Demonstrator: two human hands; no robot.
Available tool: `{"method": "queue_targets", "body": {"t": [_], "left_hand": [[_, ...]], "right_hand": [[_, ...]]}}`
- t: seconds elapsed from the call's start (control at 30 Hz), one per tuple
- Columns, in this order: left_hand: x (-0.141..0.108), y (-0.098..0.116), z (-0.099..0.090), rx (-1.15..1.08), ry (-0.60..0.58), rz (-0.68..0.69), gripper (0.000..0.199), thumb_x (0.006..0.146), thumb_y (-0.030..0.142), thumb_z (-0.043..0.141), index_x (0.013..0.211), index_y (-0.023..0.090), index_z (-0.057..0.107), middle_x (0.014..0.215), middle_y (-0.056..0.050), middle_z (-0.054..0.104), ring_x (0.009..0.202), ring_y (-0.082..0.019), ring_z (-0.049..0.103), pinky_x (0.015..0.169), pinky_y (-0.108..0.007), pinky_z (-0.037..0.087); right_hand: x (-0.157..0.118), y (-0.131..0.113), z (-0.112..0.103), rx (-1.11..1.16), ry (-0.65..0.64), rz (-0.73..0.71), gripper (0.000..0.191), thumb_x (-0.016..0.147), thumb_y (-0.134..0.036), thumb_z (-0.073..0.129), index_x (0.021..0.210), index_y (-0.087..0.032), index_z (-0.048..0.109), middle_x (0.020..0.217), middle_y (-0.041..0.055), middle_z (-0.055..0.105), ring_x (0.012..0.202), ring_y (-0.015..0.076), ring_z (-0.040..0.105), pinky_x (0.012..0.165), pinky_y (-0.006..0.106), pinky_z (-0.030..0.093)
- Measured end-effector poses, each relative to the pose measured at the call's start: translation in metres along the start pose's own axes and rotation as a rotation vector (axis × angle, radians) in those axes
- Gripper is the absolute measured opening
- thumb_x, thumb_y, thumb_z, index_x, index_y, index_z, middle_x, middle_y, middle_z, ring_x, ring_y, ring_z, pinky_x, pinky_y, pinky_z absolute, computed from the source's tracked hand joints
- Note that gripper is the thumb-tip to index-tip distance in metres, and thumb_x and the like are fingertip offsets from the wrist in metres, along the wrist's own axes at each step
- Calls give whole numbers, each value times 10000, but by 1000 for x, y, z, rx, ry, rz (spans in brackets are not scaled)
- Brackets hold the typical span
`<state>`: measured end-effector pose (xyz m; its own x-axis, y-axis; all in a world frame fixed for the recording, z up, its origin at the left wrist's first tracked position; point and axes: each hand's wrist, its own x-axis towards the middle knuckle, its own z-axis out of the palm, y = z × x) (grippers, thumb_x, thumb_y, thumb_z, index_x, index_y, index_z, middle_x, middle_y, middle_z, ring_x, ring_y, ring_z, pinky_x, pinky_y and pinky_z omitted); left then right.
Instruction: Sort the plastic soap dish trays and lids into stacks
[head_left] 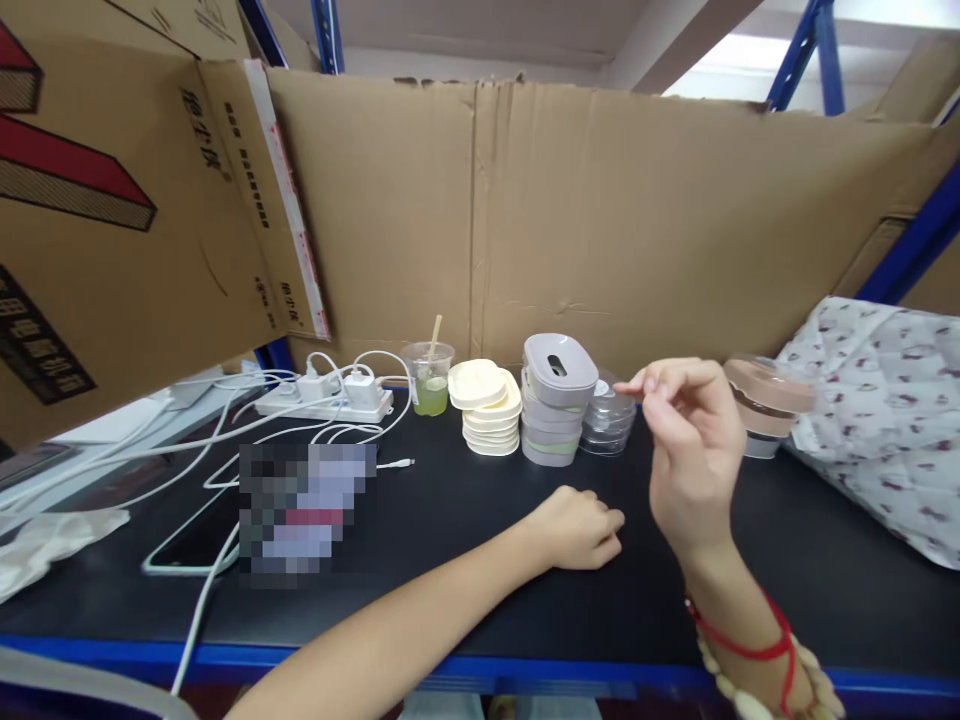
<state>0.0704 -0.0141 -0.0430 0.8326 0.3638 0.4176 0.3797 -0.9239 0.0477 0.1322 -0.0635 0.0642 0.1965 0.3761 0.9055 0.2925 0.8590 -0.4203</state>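
Note:
My left hand (577, 528) rests on the black table with its fingers curled in, and nothing shows in it. Raised above the table, my right hand (696, 450) has thumb and fingers pinched together; whatever may be between them is too small to make out. Behind my hands stands a stack of grey lidded containers (553, 420). To its left is a pile of cream lids (491, 425), and to its right are clear round plastic lids (609, 418). Brown and grey containers (763, 400) stand farther right, behind my right hand.
A cup of green drink (431, 390) stands by a white power strip (352, 402) with tangled cables. A phone (196, 530) lies at left beside a blurred-out patch. Patterned cloth (889, 420) covers the right side. Cardboard (600, 220) walls the back.

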Motion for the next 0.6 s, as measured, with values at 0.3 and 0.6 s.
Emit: {"method": "queue_targets", "body": {"t": [0.3,0.6], "left_hand": [[-7,-10,-13,128,37,-32,148,791,158,445,648,164,483,576,9,560,580,-115,493,512,-232,318],[-9,14,0,108,-141,151,151,785,207,507,647,165,464,567,18,545,557,-98,487,469,-220,289]], "right_hand": [[61,119,-121,-1097,301,259,425,600,-316,621,993,-166,560,1181,160,428,1145,355,363,948,561,242],[39,153,-185,-930,448,536,895,523,-436,677,1302,-99,395,1357,231,275,1268,381,282,1025,505,245]]}}
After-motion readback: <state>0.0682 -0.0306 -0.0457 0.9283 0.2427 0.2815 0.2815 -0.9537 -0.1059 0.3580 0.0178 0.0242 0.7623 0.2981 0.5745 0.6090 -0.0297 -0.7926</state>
